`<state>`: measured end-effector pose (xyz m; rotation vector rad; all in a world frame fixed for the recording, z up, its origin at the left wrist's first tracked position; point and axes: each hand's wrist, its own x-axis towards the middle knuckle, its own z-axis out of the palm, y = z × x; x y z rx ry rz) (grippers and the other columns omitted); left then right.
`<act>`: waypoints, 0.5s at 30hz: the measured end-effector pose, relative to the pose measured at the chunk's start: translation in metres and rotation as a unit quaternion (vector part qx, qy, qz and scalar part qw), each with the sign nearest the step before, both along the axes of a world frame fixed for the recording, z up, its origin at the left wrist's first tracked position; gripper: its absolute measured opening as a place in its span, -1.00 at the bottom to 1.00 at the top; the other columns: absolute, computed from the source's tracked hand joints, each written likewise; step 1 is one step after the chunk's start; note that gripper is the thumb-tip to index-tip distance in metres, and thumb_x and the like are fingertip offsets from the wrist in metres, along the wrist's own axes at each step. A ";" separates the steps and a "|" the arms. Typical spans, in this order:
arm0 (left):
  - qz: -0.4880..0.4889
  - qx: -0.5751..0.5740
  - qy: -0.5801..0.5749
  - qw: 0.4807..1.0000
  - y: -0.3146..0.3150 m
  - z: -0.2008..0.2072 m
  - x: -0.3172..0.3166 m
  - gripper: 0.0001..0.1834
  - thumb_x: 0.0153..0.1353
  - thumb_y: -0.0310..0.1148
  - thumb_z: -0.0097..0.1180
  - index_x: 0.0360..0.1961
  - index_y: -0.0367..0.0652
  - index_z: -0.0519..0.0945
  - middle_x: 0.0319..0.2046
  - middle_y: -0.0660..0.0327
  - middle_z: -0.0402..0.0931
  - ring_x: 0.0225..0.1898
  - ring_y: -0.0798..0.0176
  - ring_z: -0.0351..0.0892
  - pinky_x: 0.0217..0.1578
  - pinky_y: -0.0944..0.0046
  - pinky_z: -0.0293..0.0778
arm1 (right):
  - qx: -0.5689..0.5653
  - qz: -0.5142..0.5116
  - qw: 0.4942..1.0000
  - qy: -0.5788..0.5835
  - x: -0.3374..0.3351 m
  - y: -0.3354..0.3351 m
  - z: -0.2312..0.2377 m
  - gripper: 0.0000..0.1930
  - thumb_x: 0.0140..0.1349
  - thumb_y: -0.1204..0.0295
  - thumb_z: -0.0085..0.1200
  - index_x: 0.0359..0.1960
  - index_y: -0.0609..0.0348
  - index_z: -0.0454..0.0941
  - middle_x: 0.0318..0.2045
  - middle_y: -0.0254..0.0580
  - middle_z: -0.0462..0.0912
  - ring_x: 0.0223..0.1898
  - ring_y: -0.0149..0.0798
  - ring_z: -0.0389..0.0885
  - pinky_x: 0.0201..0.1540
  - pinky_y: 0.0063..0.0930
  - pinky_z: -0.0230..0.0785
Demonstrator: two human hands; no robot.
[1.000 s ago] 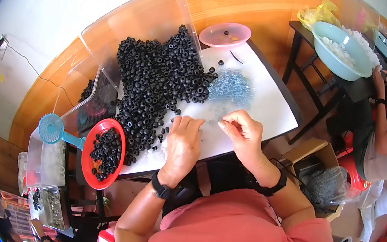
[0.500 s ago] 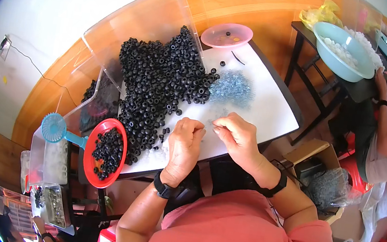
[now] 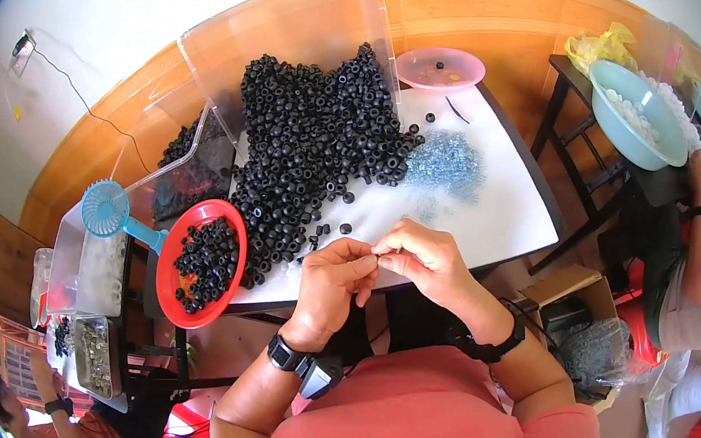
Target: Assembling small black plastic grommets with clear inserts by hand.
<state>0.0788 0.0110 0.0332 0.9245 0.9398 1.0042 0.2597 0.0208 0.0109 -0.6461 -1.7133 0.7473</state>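
Observation:
My left hand (image 3: 327, 286) and my right hand (image 3: 423, 261) meet over the near edge of the white tabletop (image 3: 508, 210). Both are closed in a pinch, fingertips touching. Whatever sits between them is too small and covered to name. Just beyond the left hand spreads a big heap of black ring-shaped pieces (image 3: 308, 141), spilling from a clear plastic bin (image 3: 293, 18) tipped on its side. Tiny clear bluish pieces (image 3: 446, 166) lie in a loose pile past my right hand. A few black pieces lie loose near my left fingers.
At the left, a red bowl (image 3: 187, 318) holds black pieces, with a blue handheld fan (image 3: 105, 209) beside it. A pink dish (image 3: 438, 77) stands at the table's far end. Rightward are a blue basin (image 3: 638, 152) of white pieces, a cardboard box (image 3: 563, 287) and a co-worker's arm (image 3: 699, 241).
My hands have come together; they were slightly apart before. The left wrist has turned, and both hands sit closer to my body. The whole view has shifted a little.

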 end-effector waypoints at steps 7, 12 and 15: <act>0.078 0.405 0.351 0.840 0.020 0.000 -0.010 -0.78 0.16 -0.54 0.23 -0.15 -0.34 0.61 -0.33 0.14 0.59 -0.36 0.26 0.55 -0.47 0.33 0.40 | -0.090 -0.034 0.994 0.056 -0.001 0.002 -0.019 -0.89 0.22 0.65 0.19 -0.25 0.25 0.55 -0.40 -0.25 0.61 -0.36 -0.42 0.60 -0.28 -0.54 0.45; 0.100 0.529 0.605 0.587 0.065 0.014 -0.007 -0.46 0.07 -0.38 0.32 0.12 -0.21 0.53 0.10 0.01 0.47 0.20 -0.12 0.35 0.11 0.01 0.34 | -0.113 -0.041 0.985 0.122 0.000 0.001 -0.021 -0.90 0.24 0.61 0.21 -0.25 0.27 0.54 -0.37 -0.24 0.64 -0.37 -0.47 0.57 -0.26 -0.54 0.45; 0.071 0.521 0.636 0.565 0.084 0.002 -0.008 -0.41 0.09 -0.28 0.32 0.16 -0.20 0.51 0.17 0.00 0.44 0.23 -0.12 0.33 0.19 -0.08 0.24 | -0.087 -0.051 0.991 0.083 0.000 0.000 -0.022 -0.89 0.24 0.59 0.23 -0.26 0.27 0.54 -0.39 -0.25 0.63 -0.37 -0.47 0.57 -0.26 -0.55 0.44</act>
